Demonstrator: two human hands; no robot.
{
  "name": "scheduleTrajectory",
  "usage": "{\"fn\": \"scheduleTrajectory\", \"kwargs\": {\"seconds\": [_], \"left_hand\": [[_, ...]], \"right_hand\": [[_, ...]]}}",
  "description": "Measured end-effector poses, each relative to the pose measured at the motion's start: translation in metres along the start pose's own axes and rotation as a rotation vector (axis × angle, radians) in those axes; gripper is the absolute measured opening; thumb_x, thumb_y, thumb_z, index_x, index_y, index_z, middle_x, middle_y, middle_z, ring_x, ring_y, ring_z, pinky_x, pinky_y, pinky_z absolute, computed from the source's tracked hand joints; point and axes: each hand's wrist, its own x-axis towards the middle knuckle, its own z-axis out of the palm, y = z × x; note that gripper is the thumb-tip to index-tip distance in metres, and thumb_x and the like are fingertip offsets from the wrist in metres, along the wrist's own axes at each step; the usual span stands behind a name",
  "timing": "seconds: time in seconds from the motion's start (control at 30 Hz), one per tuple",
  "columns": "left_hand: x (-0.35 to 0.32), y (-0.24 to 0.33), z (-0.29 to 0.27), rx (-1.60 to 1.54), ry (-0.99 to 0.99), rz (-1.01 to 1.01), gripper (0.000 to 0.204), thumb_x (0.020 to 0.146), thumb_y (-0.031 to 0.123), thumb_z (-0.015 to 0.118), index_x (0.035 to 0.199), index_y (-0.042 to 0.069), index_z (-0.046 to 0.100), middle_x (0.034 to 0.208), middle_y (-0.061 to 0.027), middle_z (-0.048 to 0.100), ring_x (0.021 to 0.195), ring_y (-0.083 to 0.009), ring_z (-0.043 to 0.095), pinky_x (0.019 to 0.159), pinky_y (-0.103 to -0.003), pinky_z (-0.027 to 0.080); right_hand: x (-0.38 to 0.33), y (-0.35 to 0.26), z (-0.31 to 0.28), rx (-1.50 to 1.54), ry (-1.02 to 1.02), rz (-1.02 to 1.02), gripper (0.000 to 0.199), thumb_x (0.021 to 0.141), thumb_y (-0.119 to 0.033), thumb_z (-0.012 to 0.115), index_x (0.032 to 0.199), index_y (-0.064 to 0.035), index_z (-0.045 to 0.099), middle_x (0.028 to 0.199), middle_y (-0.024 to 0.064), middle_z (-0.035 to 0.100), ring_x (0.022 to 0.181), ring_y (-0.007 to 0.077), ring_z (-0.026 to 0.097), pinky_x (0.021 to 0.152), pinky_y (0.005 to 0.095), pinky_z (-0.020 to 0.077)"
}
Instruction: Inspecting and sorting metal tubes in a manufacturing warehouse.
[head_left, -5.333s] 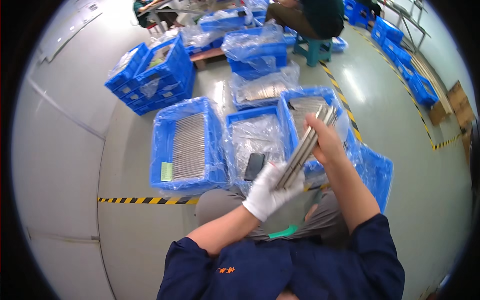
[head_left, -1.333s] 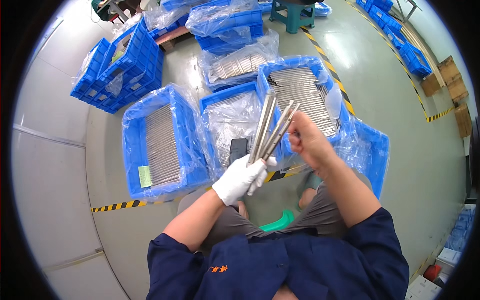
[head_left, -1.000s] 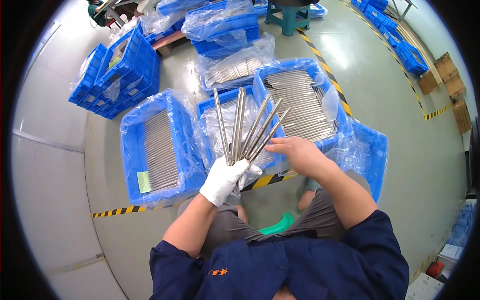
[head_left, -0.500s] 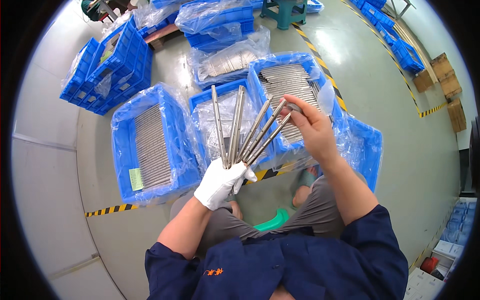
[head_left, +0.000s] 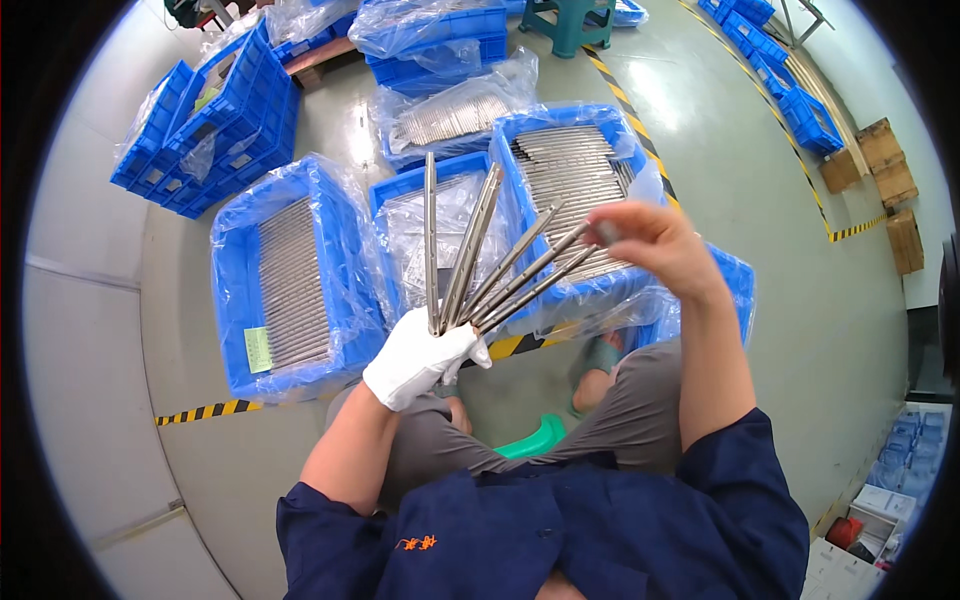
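Observation:
My left hand [head_left: 418, 360], in a white glove, is closed around the lower ends of several slim metal rods [head_left: 466, 255]. They fan out upward, with small holes along their sides. At the tips of the rightmost rods is my bare right hand [head_left: 668, 248], its thumb and fingers pinching a small grey piece [head_left: 606, 232]. Blur and fingers hide the piece's exact kind. Beyond the hands stands a blue bin [head_left: 636, 128] holding rows of similar rods. A middle blue bin [head_left: 378, 192] contains rods under clear plastic, and the left blue bin [head_left: 232, 325] holds another row.
Another plastic-lined bin [head_left: 740, 290] sits by my right knee. Blue crates [head_left: 240, 125] are stacked at the far left, with more bins behind. A green stool [head_left: 566, 30] stands at the back. Yellow-black tape [head_left: 210, 412] crosses the floor, and wooden blocks [head_left: 886, 160] lie at right.
My right hand has moved slightly right and down, still pinching the grey piece. The fanned rods and my left hand have shifted a little left; the whole view has also shifted slightly.

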Motion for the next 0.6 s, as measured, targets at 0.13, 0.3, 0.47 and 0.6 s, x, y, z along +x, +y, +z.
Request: {"fn": "scheduleTrajectory", "kwargs": {"seconds": [0.13,0.3,0.47,0.6], "left_hand": [[-0.002,0.012,0.007,0.156,-0.026,-0.086,0.018,0.076,0.016,0.051,0.069,0.002,0.061,0.064,-0.0056,0.061,0.046,-0.0085,0.048,0.043,-0.022,0.038],[-0.002,0.009,0.007,0.191,-0.049,-0.065,0.019,0.076,0.014,0.051,0.068,0.0,0.061,0.065,-0.0047,0.061,0.063,-0.0115,0.057,0.062,-0.025,0.044],[-0.001,0.008,0.01,0.254,-0.011,-0.095,0.019,0.076,0.014,0.051,0.068,0.001,0.061,0.065,-0.0049,0.061,0.064,-0.0116,0.057,0.063,-0.024,0.044],[-0.001,0.005,0.01,0.202,-0.022,-0.087,0.018,0.076,0.014,0.051,0.068,0.001,0.06,0.065,-0.0045,0.061,0.065,-0.0117,0.058,0.063,-0.024,0.045]], "right_hand": [[-0.005,-0.003,-0.005,0.071,0.009,0.018,0.034,0.068,0.003,0.059,0.102,0.0011,0.055,0.093,0.0111,0.059,0.09,0.0185,0.057,0.083,0.0308,0.0455],[-0.006,-0.01,-0.001,0.121,-0.068,0.098,0.04,0.062,0.005,0.066,0.1,0.0006,0.056,0.093,0.0108,0.059,0.09,0.0185,0.058,0.079,0.0289,0.0471],[-0.009,-0.011,0.007,-0.039,0.019,0.077,0.039,0.062,0.008,0.067,0.098,0.0006,0.057,0.094,0.009,0.058,0.09,0.0176,0.058,0.08,0.0281,0.0468],[-0.009,-0.003,0.012,-0.087,-0.058,0.024,0.038,0.062,0.009,0.066,0.098,0.0002,0.057,0.094,0.0095,0.058,0.088,0.0169,0.057,0.079,0.0292,0.0471]]}}
